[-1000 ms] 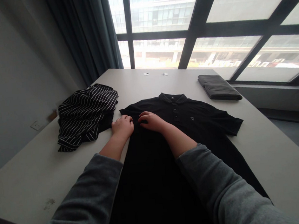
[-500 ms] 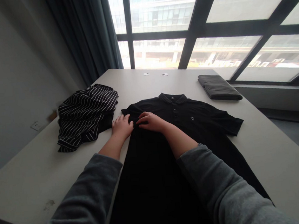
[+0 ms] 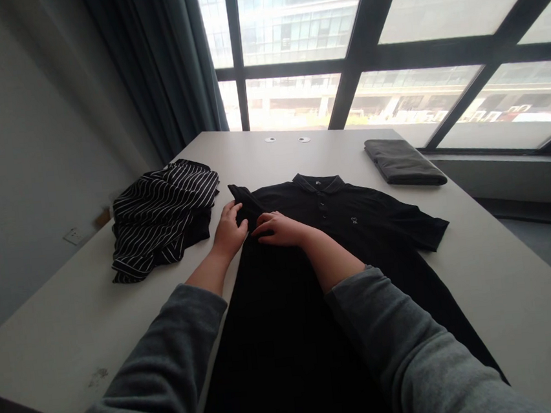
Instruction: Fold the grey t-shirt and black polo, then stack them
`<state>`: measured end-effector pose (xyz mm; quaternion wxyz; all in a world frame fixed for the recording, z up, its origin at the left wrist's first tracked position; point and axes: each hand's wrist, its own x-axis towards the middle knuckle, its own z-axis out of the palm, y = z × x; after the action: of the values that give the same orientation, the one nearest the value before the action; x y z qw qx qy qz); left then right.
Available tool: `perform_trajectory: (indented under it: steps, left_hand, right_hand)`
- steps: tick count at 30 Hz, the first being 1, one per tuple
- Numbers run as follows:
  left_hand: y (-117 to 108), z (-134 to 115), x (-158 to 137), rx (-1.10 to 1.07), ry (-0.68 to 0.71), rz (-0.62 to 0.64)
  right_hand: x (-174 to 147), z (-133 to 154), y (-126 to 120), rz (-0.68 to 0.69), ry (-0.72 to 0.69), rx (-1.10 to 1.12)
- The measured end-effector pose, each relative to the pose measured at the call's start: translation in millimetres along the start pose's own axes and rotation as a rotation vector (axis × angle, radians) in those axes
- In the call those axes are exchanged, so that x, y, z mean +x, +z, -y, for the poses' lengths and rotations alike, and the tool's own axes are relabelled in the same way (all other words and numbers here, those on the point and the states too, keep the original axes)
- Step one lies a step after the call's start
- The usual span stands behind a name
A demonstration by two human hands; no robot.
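A black short-sleeved polo shirt is spread front up, its collar pointing towards the window. My left hand grips the left-hand sleeve, whose cuff stands raised off the table. Close beside it, my right hand pinches the shirt near the base of that sleeve, fingers bent; the fabric under its fingertips is partly hidden. The opposite sleeve lies flat.
A crumpled black-and-white striped garment lies left on the white table. A folded dark grey cloth rests near the right edge. Two small round fittings sit at the far edge, before the window and a dark curtain.
My left hand has moved slightly up and right, lifting the sleeve cuff off the table and inward. My right hand has stayed nearly in place.
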<state>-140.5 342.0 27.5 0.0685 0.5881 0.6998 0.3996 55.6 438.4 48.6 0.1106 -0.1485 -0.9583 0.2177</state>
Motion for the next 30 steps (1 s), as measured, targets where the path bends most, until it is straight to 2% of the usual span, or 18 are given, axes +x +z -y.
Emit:
perform_trajectory:
  steps: [3, 6, 13, 15, 16, 20, 22, 24, 26, 28, 30]
  left_hand:
    - [-1.9, -4.6, -2.3, -0.027, 0.063, 0.043]
    - [-3.1, -11.3, 1.8, -0.016, 0.121, 0.08]
    - [-7.9, -48.4, 40.3, 0.127, 0.109, 0.121]
    - [-9.7, -61.8, 47.8, 0.157, 0.138, 0.162]
    - [-10.2, -67.8, 49.2, 0.165, 0.153, 0.184]
    - [-7.8, -81.6, 38.4, 0.13, 0.217, 0.278]
    - [-4.5, -79.9, 26.4, 0.118, 0.286, 0.374]
    - [-1.5, -72.8, 13.9, 0.138, 0.356, 0.475]
    - [-0.4, -62.4, 3.8, 0.173, 0.406, 0.507]
    - [-2.3, -51.4, -2.4, 0.217, 0.424, 0.459]
    - [-7.1, -41.8, -4.7, 0.278, 0.381, 0.352]
  right_hand:
    - [-1.6, 1.0, -4.6, 0.047, -0.048, 0.049]
    - [-3.2, 1.5, -8.3, 0.061, -0.035, 0.131]
    - [-5.1, 4.6, -8.6, 0.14, 0.009, 0.308]
    - [-5.0, 0.5, -7.1, 0.073, 0.03, 0.367]
    - [-4.8, -3.3, -6.6, -0.011, 0.088, 0.399]
    - [-4.2, -26.5, -8.6, -0.591, 0.547, 0.561]
    - [-4.2, -35.8, -10.1, -0.745, 0.705, 0.683]
    - [-4.4, -39.1, -10.0, -0.741, 0.779, 0.701]
    - [-4.9, -36.7, -8.5, -0.676, 0.79, 0.541]
    - [-5.7, -31.7, -6.9, -0.597, 0.757, 0.343]
    - [-6.7, -27.6, -6.4, -0.533, 0.716, 0.225]
